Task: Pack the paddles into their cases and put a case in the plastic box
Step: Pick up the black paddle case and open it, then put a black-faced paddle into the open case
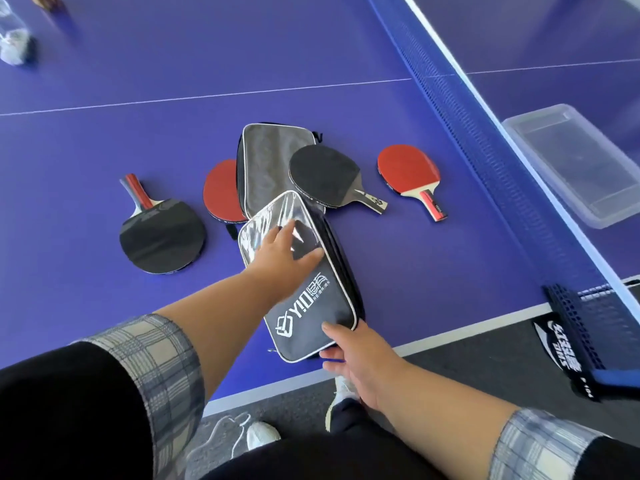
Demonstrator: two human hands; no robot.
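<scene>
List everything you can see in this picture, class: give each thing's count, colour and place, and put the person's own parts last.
Paddles: four, two black face up, two red face up, in a row across the table.
Cases: two, dark with white trim, one under the hands, one grey-sided behind it, lying over a red paddle.
Plastic box: one, clear, beyond the net at right.
Net: one, blue, running diagonally.
Table: one, purple with white lines.
Shoes: white, on grey floor.
Left hand: flat on the near case.
Right hand: gripping the case's near corner.
</scene>
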